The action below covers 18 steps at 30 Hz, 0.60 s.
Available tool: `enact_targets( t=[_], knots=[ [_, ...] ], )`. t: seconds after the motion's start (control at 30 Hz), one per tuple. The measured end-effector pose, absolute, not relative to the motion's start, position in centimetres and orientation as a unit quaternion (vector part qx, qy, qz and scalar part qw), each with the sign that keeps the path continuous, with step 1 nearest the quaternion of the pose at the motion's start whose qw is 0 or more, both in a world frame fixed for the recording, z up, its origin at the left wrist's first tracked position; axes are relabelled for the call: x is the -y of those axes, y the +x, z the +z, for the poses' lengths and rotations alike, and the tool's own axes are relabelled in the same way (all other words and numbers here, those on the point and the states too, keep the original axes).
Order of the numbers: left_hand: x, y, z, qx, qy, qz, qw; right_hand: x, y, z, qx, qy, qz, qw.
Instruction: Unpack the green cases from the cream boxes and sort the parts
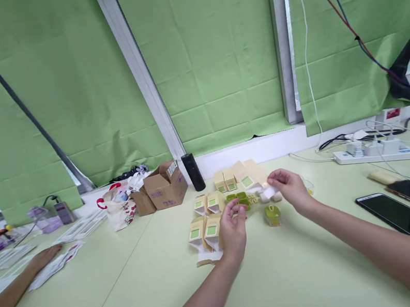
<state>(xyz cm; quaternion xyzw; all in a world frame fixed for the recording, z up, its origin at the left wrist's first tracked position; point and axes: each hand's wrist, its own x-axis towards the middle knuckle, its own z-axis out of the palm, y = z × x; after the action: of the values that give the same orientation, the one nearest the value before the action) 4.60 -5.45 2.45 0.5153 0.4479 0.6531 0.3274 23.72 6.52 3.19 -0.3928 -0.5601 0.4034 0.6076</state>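
Observation:
My right hand pinches a small white slip of paper above the table, over some small white pieces. My left hand is held with loosely curved fingers, thumb and fingertips a little apart and nothing visible between them. Just beyond its fingertips lie green open-topped cases. Beside it stand several beige cartons with green windows, their flaps open toward me. Between my hands sits a small clear container with a green top. Flat beige cartons lie at the back.
A black cylinder and a brown cardboard box stand near the wall, beside a cloth bag. At right are a power strip with cables and dark phones. Another person's arm rests over papers at left.

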Motion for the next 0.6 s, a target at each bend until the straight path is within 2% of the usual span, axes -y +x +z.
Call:
enact_targets(
  t=[0.27,0.6],
  knots=[
    [5.6,5.0,1.8,-0.474,0.549,0.612,0.316,-17.8,28.3,4.3,0.514,-0.548,0.314,0.58],
    [5.1,4.8,0.5,-0.484,0.576,0.585,0.302,-24.0,31.6,0.5,0.526,-0.681,0.249,0.443]
  ],
)
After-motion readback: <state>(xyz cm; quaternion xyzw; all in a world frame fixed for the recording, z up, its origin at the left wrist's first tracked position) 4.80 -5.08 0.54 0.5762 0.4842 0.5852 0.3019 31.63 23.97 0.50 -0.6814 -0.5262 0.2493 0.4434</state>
